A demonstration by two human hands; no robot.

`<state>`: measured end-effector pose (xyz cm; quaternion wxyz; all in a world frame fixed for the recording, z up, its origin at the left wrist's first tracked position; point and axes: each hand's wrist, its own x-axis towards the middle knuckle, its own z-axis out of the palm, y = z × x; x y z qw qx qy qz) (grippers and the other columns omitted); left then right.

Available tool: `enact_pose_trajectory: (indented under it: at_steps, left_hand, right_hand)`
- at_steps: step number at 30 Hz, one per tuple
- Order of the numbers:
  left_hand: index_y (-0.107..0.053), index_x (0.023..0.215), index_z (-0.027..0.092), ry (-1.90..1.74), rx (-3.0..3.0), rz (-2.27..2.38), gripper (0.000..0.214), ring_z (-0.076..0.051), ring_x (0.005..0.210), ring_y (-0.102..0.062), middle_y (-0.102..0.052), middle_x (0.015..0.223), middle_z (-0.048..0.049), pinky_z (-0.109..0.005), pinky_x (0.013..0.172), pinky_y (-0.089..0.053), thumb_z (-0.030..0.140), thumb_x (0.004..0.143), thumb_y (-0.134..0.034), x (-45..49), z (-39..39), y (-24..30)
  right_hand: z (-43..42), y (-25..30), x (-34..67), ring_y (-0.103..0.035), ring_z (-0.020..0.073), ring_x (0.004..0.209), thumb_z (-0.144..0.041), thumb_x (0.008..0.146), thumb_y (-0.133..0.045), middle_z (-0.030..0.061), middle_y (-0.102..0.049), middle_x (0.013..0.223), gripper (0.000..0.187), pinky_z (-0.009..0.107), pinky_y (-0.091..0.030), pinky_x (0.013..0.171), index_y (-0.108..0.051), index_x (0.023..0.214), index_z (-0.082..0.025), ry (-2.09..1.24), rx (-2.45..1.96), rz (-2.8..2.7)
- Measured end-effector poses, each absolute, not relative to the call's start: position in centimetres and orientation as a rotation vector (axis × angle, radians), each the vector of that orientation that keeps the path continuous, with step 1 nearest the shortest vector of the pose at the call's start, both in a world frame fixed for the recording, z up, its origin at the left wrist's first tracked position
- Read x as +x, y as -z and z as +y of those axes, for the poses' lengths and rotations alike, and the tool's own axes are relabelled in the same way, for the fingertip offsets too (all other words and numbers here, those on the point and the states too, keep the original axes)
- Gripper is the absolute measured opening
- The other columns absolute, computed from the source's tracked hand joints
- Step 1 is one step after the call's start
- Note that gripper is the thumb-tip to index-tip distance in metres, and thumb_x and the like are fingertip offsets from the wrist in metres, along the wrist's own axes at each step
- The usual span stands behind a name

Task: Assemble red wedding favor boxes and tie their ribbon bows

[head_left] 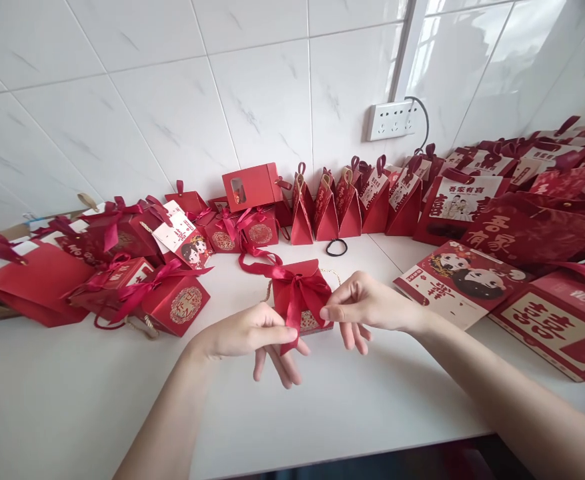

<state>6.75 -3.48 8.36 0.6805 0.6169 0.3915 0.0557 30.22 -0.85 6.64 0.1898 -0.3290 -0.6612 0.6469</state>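
Note:
A small red gift box [308,268] with gold rope handles and a gold-patterned front stands on the white table in front of me. Red satin ribbon [293,308] is knotted at its front, with tails hanging from the knot. Between thumb and forefinger, my left hand [252,332] pinches the left ribbon tail; its other fingers hang loose below. My right hand [367,305] is pinched closed at the box's right front edge, where the other ribbon tail meets the fingertips. More ribbon trails behind the box on the left.
Tied red boxes [175,300] and red bags [37,280] crowd the left. A row of upright triangular boxes [302,213] lines the tiled wall. A black hair tie [336,247] lies behind the box. Flat printed cartons [459,277] and many bags fill the right, below a power socket [393,120].

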Motion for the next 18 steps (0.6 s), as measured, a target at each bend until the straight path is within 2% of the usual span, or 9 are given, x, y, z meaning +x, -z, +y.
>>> enact_pose_trajectory:
  at_steps: [7, 11, 15, 18]
  left_hand:
    - [-0.067, 0.104, 0.013, -0.031, 1.383, 0.913, 0.044, -0.020, 0.071, -0.072, -0.074, 0.092, -0.0163, -0.019, 0.044, -0.043, 0.050, 0.088, -0.051, 6.9, -3.6, -8.1]
    - [-0.069, 0.103, 0.015, -0.088, 1.412, 0.947, 0.043, -0.021, 0.074, -0.072, -0.074, 0.090, -0.0146, -0.020, 0.048, -0.045, 0.050, 0.087, -0.051, 7.1, -3.6, -8.0]
    - [-0.072, 0.092, 0.012, -0.168, 1.465, 0.974, 0.044, -0.023, 0.077, -0.071, -0.074, 0.087, -0.0148, -0.021, 0.047, -0.045, 0.051, 0.086, -0.052, 7.4, -3.7, -8.1]
    - [-0.071, 0.092, 0.012, -0.154, 1.478, 0.986, 0.042, -0.022, 0.076, -0.072, -0.074, 0.089, -0.0147, -0.020, 0.046, -0.045, 0.049, 0.086, -0.052, 7.5, -3.7, -8.1]
  right_hand:
    - [-0.6, -6.6, 30.5, -0.060, 0.0102, 0.039, -0.040, 0.076, -0.066, 0.0025, -0.068, 0.054, 0.030, 0.017, -0.036, 0.034, -0.062, 0.063, -0.014, -1.805, -0.972, -2.002]
    - [-0.8, -7.0, 30.5, -0.059, 0.0100, 0.039, -0.042, 0.079, -0.063, 0.0020, -0.067, 0.054, 0.029, 0.017, -0.039, 0.036, -0.066, 0.072, -0.014, -1.819, -1.016, -2.142]
    - [-1.2, -6.7, 30.2, -0.059, 0.0090, 0.043, -0.055, 0.082, -0.057, 0.0027, -0.068, 0.061, 0.041, 0.016, -0.041, 0.038, -0.065, 0.084, -0.015, -1.936, -0.912, -2.264]
    - [-1.6, -6.0, 29.5, -0.058, 0.0080, 0.042, -0.066, 0.081, -0.050, 0.0031, -0.067, 0.068, 0.053, 0.016, -0.040, 0.037, -0.060, 0.088, -0.015, -1.999, -0.798, -2.211]
